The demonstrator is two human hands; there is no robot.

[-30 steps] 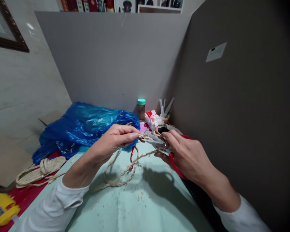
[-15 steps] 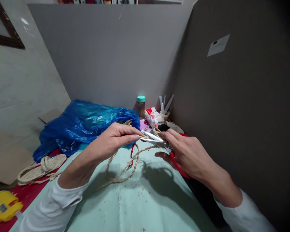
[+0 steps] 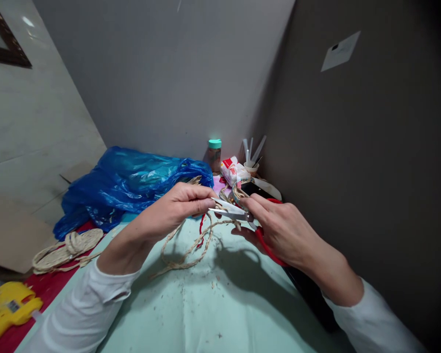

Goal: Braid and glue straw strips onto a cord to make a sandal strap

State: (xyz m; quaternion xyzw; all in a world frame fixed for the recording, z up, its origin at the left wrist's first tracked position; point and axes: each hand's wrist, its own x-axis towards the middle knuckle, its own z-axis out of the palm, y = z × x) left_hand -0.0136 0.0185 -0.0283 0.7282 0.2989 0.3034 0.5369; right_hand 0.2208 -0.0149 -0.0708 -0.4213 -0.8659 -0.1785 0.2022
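Note:
My right hand (image 3: 279, 225) grips red-handled scissors (image 3: 233, 211), their blades parted and pointing left. Between the blades, a strand of the braided jute cord (image 3: 191, 257) appears to lie. My left hand (image 3: 185, 201) pinches the cord close to the blade tips, thumb against fingers. From there the cord hangs in loose loops down to the pale green table cover (image 3: 213, 314). A thin red string (image 3: 201, 230) dangles behind the loops. The cord's exact spot between the blades is partly hidden by my fingers.
A blue plastic bag (image 3: 132, 181) lies at the back left, near a jar with a turquoise lid (image 3: 215, 154). Further right are a tissue pack (image 3: 234, 170) and a cup of sticks (image 3: 252, 167). A cord coil (image 3: 68, 250) and a yellow glue gun (image 3: 12, 314) rest on the left.
The view has tilted down slightly. Both hands stay close together, and the scissor blades have shifted a little left over my left fingertips.

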